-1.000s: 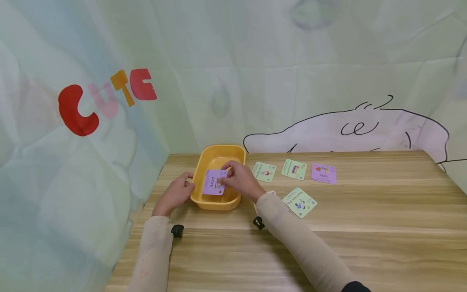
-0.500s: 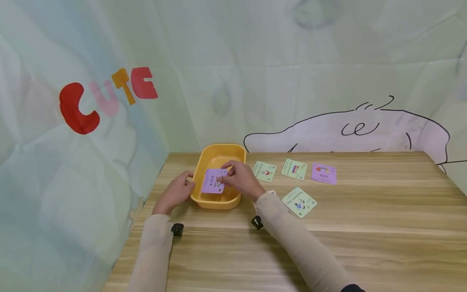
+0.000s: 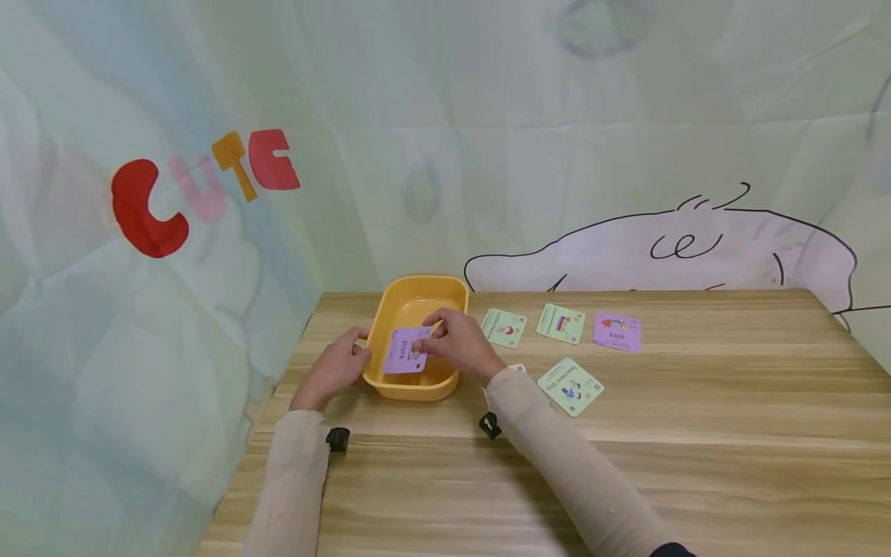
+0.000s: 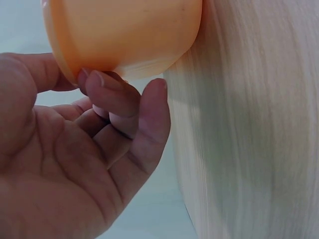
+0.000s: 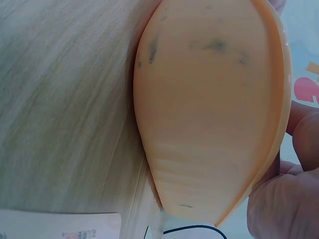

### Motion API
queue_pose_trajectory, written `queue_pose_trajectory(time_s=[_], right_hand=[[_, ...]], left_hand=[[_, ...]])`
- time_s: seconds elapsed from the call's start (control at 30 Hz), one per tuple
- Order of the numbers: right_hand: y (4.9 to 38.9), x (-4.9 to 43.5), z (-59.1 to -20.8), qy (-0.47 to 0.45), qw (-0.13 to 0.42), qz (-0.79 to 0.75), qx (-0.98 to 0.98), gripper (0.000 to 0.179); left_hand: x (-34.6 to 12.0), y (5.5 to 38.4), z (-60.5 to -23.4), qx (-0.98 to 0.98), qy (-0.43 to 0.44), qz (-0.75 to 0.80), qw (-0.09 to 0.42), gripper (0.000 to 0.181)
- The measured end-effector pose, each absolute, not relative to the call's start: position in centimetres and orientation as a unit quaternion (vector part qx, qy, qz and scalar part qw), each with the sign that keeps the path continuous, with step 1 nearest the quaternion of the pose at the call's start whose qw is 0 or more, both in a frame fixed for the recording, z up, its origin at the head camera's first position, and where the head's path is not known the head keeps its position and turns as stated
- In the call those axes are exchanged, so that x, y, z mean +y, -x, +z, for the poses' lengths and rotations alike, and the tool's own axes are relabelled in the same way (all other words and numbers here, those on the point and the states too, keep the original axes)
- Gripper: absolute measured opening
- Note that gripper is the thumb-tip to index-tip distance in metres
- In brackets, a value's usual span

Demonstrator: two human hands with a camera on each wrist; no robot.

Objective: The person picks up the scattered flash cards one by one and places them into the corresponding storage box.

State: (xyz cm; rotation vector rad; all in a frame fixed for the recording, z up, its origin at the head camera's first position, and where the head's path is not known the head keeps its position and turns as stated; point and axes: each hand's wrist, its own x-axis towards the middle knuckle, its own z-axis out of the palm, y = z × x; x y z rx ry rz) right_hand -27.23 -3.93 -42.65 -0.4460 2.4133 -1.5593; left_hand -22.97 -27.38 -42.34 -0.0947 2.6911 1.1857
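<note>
A yellow plastic tub (image 3: 411, 392) stands at the back left of the table. My left hand (image 3: 334, 368) grips its left rim; in the left wrist view that hand (image 4: 75, 149) has its thumb over the rim and fingers curled under it, against the tub's outer wall (image 4: 129, 35). With thumb and fingers my right hand (image 3: 462, 342) pinches a purple card (image 3: 400, 357) printed "park", held over the tub's opening. From the right wrist, the tub's wall (image 5: 209, 114) fills the middle, the right hand (image 5: 291, 199) is at its rim, and the card is hidden.
Right of the tub lie two green cards (image 3: 506, 329) and a purple "zoo" card (image 3: 617, 332). Nearer is a green "Teachers' Day" card (image 3: 571, 386); the right sleeve partly covers another card (image 3: 517, 367). A printed cloth backdrop (image 3: 390, 155) hangs behind the wooden table (image 3: 731, 433).
The purple card has tilted a little in the right hand, still over the tub. The left hand and the tub stay in place.
</note>
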Motion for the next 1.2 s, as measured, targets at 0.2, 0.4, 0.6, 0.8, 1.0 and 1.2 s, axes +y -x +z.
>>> queue_pose_trajectory(time_s=[0.2, 0.4, 0.6, 0.8, 1.0, 1.2], right_hand=[[27.21, -3.96, -42.6, 0.149, 0.122, -0.537, 0.821, 0.037], [27.18, -3.9, -42.58, 0.15, 0.12, -0.536, 0.822, 0.037], [27.27, -3.89, -42.77, 0.162, 0.114, -0.524, 0.828, 0.037], [27.3, -3.92, -42.75, 0.161, 0.113, -0.52, 0.831, 0.043], [27.27, -3.95, -42.66, 0.156, 0.116, -0.521, 0.831, 0.042], [27.2, -3.89, -42.76, 0.15, 0.122, -0.522, 0.831, 0.04]], left_hand=[[-27.48, 23.08, -42.36, 0.912, 0.027, 0.399, 0.095, 0.038], [-27.56, 23.12, -42.45, 0.913, 0.022, 0.396, 0.094, 0.038], [-27.55, 23.05, -42.47, 0.912, 0.019, 0.399, 0.092, 0.037], [-27.47, 23.03, -42.49, 0.912, 0.019, 0.4, 0.089, 0.037], [-27.44, 23.05, -42.51, 0.91, 0.024, 0.404, 0.09, 0.037], [-27.44, 23.02, -42.5, 0.909, 0.028, 0.405, 0.095, 0.037]])
